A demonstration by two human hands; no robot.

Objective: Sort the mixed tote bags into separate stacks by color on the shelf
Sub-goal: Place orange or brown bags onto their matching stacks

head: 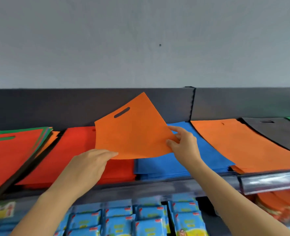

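Head view: left hand (89,162) and right hand (183,143) are pinching an orange tote bag (132,133) above the blue stack (166,167), flanked by red stack (69,150) and orange stack (234,147), while the mixed pile (13,150) farther left is awaiting sorting.

I see the orange bag (132,133) as thin matt cloth, felt-like and unshiny, like the red stack (69,147) beside it; the shelf edge strip (268,181) is clear glossy plastic, and the blue packets (149,218) below look shiny plastic
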